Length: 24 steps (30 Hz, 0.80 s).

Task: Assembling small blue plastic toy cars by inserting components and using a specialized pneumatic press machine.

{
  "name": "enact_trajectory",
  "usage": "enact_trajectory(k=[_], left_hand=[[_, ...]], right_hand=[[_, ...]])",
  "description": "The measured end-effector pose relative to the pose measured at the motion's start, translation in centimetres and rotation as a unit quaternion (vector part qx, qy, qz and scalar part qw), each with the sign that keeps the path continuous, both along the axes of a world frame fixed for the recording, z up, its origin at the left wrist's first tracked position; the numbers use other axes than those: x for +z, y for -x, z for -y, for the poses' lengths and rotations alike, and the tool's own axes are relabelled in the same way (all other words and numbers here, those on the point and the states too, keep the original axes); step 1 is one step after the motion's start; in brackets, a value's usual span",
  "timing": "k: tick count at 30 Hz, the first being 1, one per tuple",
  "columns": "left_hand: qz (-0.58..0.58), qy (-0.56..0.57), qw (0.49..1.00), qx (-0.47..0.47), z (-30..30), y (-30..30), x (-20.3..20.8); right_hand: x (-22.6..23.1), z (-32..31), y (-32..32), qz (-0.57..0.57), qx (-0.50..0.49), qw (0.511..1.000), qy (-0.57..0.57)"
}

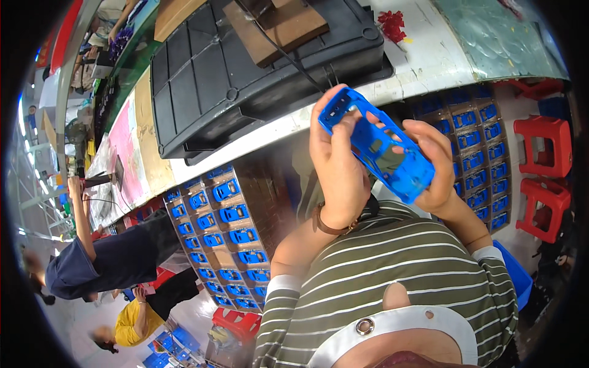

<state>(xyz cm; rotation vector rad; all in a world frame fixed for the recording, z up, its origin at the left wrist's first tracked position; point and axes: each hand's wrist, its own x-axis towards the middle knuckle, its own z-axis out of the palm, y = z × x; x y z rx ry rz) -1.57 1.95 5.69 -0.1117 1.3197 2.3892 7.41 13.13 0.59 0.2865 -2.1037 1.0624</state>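
Observation:
A blue plastic toy car body shell [377, 142] is held up between both my hands, its hollow inner side with cut-out openings facing me. My left hand [337, 156] is closed round its upper-left end, the thumb reaching into the hollow. My right hand [438, 165] grips the lower-right end along its outer edge, and some fingertips show through the openings. A brown strap circles my left wrist. The shell is tilted, running from upper left to lower right, just in front of the white table edge [245, 142].
A black plastic crate [202, 80] lies on the table with a brown block [300, 30] and cable on top. Compartmented trays of blue car shells stand at left [236, 211] and right [475, 159]. Red stools [543, 144] stand at right. Other people work at left.

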Motion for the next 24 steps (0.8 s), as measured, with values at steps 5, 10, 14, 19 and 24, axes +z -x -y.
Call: enact_trajectory(k=[5, 10, 14, 19, 24], left_hand=[[-0.008, 0.000, 1.000, 0.003, -0.5, 0.7, 1.9], [0.055, -0.030, 0.998, 0.001, -1.3, 1.8, 3.1], [0.052, -0.176, 0.979, -0.087, -1.0, 3.1, 3.2], [0.087, -0.091, 0.986, -0.107, -1.4, 5.0, 4.6], [0.185, -0.100, 0.968, -0.137, -1.5, 7.3, 4.9]], right_hand=[[4.4, -0.1, 2.2, -0.053, 0.015, 0.997, 0.049], [7.0, -1.2, 3.4, 0.021, 0.012, 0.999, 0.021], [8.7, -2.3, 4.7, 0.035, -0.001, 0.999, 0.015], [10.3, -2.7, 7.0, 0.034, -0.040, 0.998, 0.029], [11.1, -3.3, 9.4, 0.049, -0.032, 0.998, 0.036]])
